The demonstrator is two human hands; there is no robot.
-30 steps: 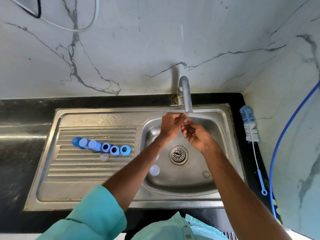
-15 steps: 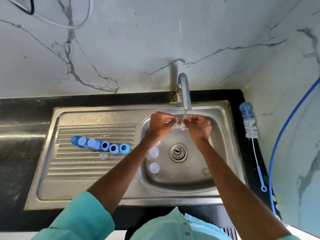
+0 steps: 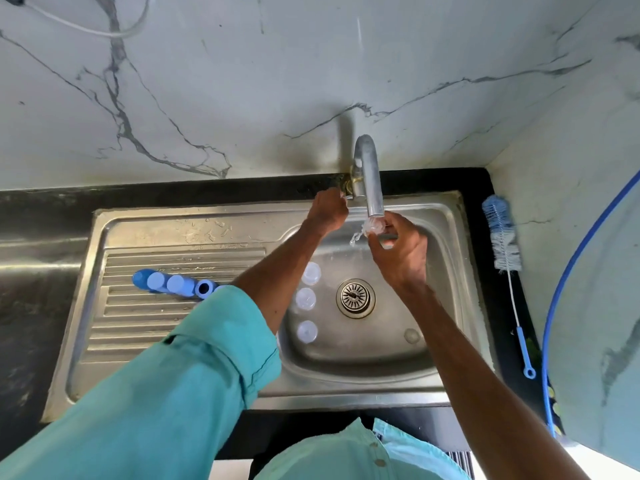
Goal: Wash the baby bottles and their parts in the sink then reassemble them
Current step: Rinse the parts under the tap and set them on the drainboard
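While a small clear teat [image 3: 375, 227] is gripped by the right hand [image 3: 401, 249] under the steel tap's [image 3: 372, 181] stream over the sink's [image 3: 460, 271] far edge, rinsing is judged under way; the left hand [image 3: 327, 211] is closed on the tap lever, likely to be turned next.

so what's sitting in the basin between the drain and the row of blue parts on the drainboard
In the head view, three clear bottle parts lie in a line along the basin's left side, between the drain and the blue parts. The left forearm crosses above them.

The teal sleeve [image 3: 194, 375] hides part of the blue bottle parts [image 3: 173, 284] on the drainboard.
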